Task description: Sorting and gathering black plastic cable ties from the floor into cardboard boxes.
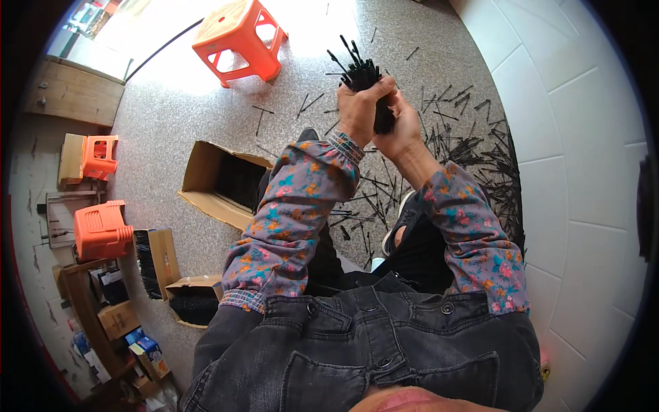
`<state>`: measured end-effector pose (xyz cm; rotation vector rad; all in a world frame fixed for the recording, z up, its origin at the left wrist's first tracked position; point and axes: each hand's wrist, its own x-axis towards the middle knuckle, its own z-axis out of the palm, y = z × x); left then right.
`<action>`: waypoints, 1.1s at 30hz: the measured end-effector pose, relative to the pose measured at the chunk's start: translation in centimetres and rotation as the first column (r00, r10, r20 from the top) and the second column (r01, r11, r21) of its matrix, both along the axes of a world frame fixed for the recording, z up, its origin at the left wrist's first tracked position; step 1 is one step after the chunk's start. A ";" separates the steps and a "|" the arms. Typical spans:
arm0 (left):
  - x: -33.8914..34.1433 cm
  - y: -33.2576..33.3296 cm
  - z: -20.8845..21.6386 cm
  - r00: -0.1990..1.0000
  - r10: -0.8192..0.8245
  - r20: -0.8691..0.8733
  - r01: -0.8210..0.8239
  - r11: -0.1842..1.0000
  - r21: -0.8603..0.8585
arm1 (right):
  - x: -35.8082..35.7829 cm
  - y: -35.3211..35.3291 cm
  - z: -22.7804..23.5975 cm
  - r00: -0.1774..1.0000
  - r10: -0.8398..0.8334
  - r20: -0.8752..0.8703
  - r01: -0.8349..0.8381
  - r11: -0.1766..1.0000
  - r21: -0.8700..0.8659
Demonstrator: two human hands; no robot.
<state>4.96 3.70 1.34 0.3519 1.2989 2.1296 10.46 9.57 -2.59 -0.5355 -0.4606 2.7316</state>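
A thick bundle of thin black sticks (362,75) stands roughly upright between my two hands, out in front of me. My left hand (357,115) wraps round it from the left, its thumb across the front. From the right and a little lower, my right hand (399,132) closes on the same bundle. Several sticks poke up unevenly above the rest. Many loose black sticks (461,147) of the same look lie scattered on the floor to the right, thickest by the wall. What exact kind of part the sticks are, I cannot tell.
An open cardboard box (213,207) lies left of my legs, its inside dark. Smaller boxes with black contents (165,257) stand farther left. An orange plastic stool (237,38) is at the far left. A white tiled wall (583,172) bounds the right.
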 end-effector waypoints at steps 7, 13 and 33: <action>-1.9 -1.3 0.9 0.925 -0.295 0.239 0.229 0.935 0.270 | 0.7 1.4 1.3 0.965 0.148 -0.218 -0.144 0.989 0.033; -2.1 -1.6 0.8 0.941 -0.264 0.212 0.235 0.960 0.151 | 1.4 0.5 1.8 0.945 0.247 -0.213 -0.200 0.954 0.222; -3.5 -2.9 0.7 0.931 -0.227 -0.285 0.202 0.973 -0.115 | 2.8 1.4 3.7 0.892 0.380 0.247 -0.452 0.718 0.529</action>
